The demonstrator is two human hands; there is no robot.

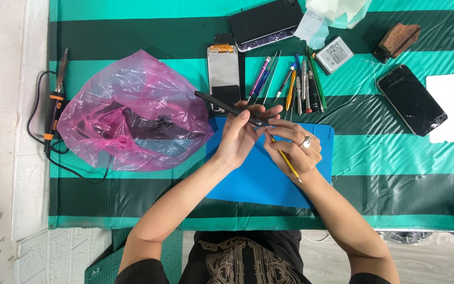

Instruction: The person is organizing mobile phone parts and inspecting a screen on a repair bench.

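L hand [240, 134] grips dark phone [227, 107] edge-up | R hand [296, 150] pinches yellow pry tool [285, 159] at its edge | phone not yet open, judging by look

- Pink translucent plastic bag [132, 113]: lying crumpled at the mat's left, dark contents showing through.
- Detached display panel [223, 78]: lying upright near top centre, silvery back with a dark lower end.
- Black-screened phone [265, 22]: lying tilted at the top edge.
- Cracked black phone screen [411, 99]: resting diagonally at the right, beside a white rectangular sheet [444, 108].
- Battery [334, 54]: carrying a grey-and-white label, sitting right of the tools.
- Crumpled pale-green packaging [332, 16]: sitting at the top.
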